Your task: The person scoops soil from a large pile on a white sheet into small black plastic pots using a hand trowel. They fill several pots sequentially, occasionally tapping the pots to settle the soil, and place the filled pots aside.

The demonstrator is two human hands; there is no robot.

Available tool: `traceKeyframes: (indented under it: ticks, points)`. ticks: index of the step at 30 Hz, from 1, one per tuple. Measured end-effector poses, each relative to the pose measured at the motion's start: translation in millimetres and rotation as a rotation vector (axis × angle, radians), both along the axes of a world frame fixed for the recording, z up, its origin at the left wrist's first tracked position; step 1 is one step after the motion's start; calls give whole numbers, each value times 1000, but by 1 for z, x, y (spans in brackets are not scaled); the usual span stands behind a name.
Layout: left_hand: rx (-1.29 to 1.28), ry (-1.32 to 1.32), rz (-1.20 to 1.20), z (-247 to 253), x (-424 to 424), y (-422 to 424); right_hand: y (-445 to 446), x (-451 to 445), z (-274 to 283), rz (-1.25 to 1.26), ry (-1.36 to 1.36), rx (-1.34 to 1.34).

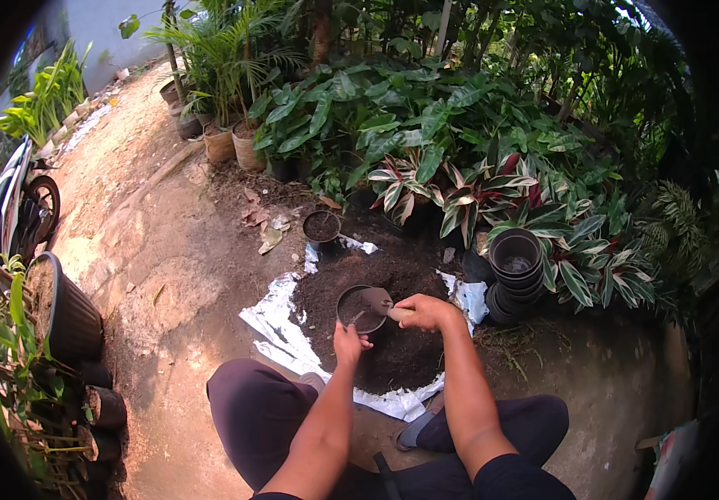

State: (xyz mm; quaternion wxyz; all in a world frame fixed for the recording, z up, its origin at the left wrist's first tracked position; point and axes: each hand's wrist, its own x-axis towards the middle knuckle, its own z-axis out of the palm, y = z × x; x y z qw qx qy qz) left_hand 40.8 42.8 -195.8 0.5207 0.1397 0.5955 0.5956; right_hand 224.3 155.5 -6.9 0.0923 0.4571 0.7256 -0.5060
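Note:
My left hand (349,344) grips the near rim of a round plastic plant pot (338,307), which holds dark soil. In my right hand (427,312) is the handle of a garden trowel (377,299), its blade over the right part of the pot's mouth. Both are above a heap of dark potting soil (397,362) lying on a white plastic sheet (284,312) on the ground. Beyond the heap, at its far left edge, stands another small pot (322,226) with soil in it.
Stacked empty black pots (516,256) stand right of the heap, beside variegated plants (466,194). Potted leafy plants crowd the far side. At left are a large ribbed pot (72,312), small planted bags (106,406) and a parked motorcycle (28,206). Dry leaves (272,234) lie near the small pot.

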Motion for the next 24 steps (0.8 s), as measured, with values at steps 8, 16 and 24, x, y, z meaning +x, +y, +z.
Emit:
traceKeyframes:
  ticks: [8, 16, 24]
  points:
    - [41, -67, 14, 0, 1, 1, 6, 9, 3, -10, 12, 150]
    - [-10, -195, 132, -5, -6, 0, 20, 29, -28, -350, 82, 100]
    - [31, -62, 153, 12, -4, 4, 7, 84, -183, -216, -460, 163]
